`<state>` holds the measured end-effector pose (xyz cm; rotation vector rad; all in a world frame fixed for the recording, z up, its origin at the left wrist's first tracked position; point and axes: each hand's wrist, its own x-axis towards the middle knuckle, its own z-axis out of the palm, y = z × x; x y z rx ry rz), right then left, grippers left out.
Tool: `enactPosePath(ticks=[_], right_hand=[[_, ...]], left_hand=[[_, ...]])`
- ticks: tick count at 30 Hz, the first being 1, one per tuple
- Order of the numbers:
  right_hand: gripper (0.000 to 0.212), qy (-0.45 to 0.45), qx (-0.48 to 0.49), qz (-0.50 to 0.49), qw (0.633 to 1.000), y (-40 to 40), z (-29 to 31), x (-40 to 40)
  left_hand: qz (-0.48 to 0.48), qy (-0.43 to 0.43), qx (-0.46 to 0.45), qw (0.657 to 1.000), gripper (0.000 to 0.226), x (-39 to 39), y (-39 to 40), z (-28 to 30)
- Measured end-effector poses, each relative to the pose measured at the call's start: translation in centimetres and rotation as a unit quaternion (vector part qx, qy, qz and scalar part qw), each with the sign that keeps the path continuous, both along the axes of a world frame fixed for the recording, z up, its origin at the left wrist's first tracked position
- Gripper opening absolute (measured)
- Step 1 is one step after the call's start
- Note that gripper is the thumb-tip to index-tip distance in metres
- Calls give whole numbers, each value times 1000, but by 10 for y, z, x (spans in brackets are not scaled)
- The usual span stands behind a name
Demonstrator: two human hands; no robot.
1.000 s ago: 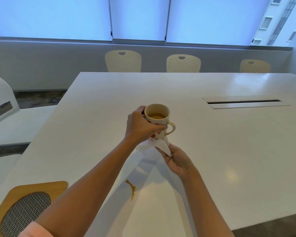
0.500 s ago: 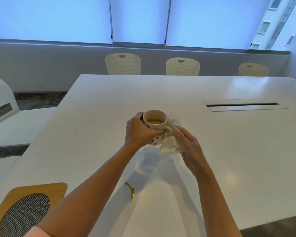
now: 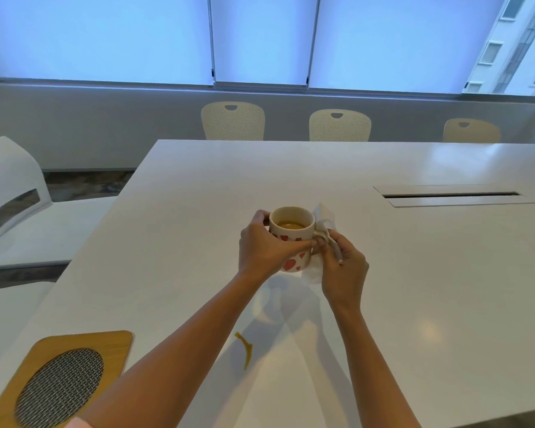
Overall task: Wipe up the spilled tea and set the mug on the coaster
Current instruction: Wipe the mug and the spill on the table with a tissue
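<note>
Coaster [image 3: 65, 381] of pale wood, with an oval of woven metal mesh set in its middle, lies flat at the near left corner of the white worktop [image 3: 445, 273]; nothing stands on it. Right of it, close to the near edge, a thin curved streak of spilled tea [image 3: 244, 349] sits amber on the surface, between the two forearms and well apart from the coaster.

Farther in, around the middle of the worktop, the left hand [image 3: 260, 250] holds the mug [image 3: 292, 239]. Its fingers [image 3: 260, 215] curl around the far left side of the wall, and the thumb presses across the front, over the red hearts printed there. The mug is upright, cream-coloured, with tea showing inside below the rim. Whether its base touches the worktop or hangs just above it cannot be told.

Just to the right, the right hand [image 3: 343, 273] is at the mug's handle side. Its fingers [image 3: 331, 242] are closed in a pinch on a white tissue [image 3: 322, 220], pressing it against the handle and the wall beside it. One part of the tissue stands up past the rim on the right; another hangs down below the hand, beside the mug's lower edge.

Near the far right edge, a long cable slot [image 3: 451, 196] is set into the worktop.
</note>
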<state>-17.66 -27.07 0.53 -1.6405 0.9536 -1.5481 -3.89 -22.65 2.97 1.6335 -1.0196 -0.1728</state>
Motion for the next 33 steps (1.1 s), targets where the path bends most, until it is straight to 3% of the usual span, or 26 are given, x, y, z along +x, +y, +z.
enactPosePath(ticks=[8,16,23,28,30,33], right_hand=[[19,-39,40,1,998,-7,0,0],[20,-63,80,53,993,-12,-8,1],[22,-136,127,102,977,-14,-20,-3],[22,-113,125,9,986,-18,-28,-10],[27,-82,127,-41,988,-25,-27,-21],[30,73,79,-74,992,-33,-24,-35]], left_hand=[[-122,59,18,991,69,23,3,6],[-310,119,76,940,59,44,3,15],[-264,64,60,961,57,37,3,8],[-207,56,37,976,69,28,2,2],[-186,56,27,981,67,30,1,2],[-148,38,16,988,68,32,2,5]])
